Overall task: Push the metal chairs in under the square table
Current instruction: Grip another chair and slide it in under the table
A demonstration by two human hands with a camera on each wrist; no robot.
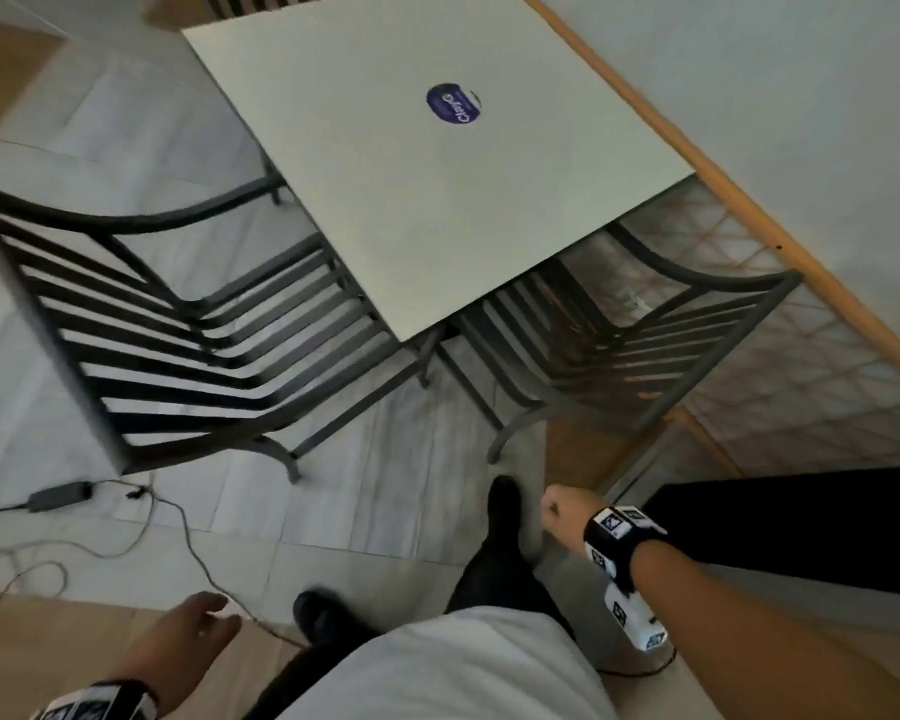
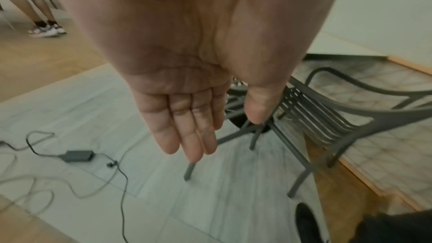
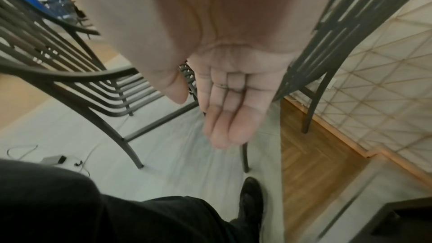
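The square pale table (image 1: 427, 200) with a round purple sticker stands ahead of me. A dark slatted metal chair (image 1: 167, 345) sits at its left side, the front of its seat under the table edge and its back well out. A second metal chair (image 1: 661, 330) stands at the table's near-right side, close to the wall, its seat partly under the top. My left hand (image 1: 204, 621) hangs low at the bottom left, fingers straight, holding nothing. My right hand (image 1: 562, 511) hangs relaxed in front of the right chair, touching nothing. In the right wrist view its fingers (image 3: 224, 117) are straight.
A power adapter (image 1: 58, 496) and loose cables (image 1: 178, 527) lie on the floor behind the left chair. A black piece of furniture (image 1: 801, 522) stands at the right. A wall with wooden trim (image 1: 749, 210) runs along the table. Another person's legs (image 2: 44, 21) are far off.
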